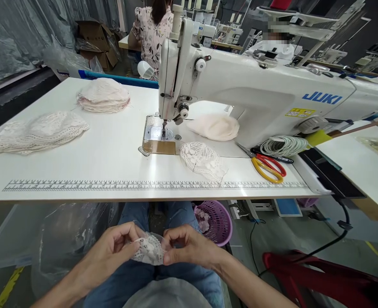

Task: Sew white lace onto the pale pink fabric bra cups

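Above my lap, a small white lace piece is stretched between my two hands. My left hand pinches its left edge between thumb and fingers. On the other edge, my right hand has thumb and forefinger closed on it. Another white lace piece lies on the table's front part, to the right of the needle plate. Behind it rests a cream fabric piece under the arm of the white sewing machine.
Stacks of lace pieces and cream fabric pieces sit on the table's left. Scissors and a coil of white cord lie at the right. A purple basket stands below. A person sits behind the machine.
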### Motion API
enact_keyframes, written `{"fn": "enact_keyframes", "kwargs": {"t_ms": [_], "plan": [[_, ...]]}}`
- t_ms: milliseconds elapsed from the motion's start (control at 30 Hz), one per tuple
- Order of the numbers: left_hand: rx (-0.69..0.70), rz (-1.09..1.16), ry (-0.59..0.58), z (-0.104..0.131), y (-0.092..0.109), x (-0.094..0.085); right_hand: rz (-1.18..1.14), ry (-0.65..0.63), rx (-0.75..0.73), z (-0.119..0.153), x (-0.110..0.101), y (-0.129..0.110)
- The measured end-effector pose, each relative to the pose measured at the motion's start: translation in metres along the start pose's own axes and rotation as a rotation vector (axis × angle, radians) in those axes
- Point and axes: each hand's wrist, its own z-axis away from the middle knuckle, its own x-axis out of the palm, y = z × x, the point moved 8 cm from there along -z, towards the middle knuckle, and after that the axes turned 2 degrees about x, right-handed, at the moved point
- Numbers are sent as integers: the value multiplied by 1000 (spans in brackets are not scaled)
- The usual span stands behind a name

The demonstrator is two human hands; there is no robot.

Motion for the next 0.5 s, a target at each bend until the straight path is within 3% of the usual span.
{"fn": "enact_keyframes", "kwargs": {"t_ms": [200, 367, 500], "plan": [[25, -9, -5, 1, 1, 3, 160, 39, -25, 1, -6, 4], [-65, -72, 26, 1, -5, 4, 245, 22, -121, 4, -5, -6], [-87, -236, 69, 3, -9, 7, 264, 24, -131, 5, -4, -9]]}}
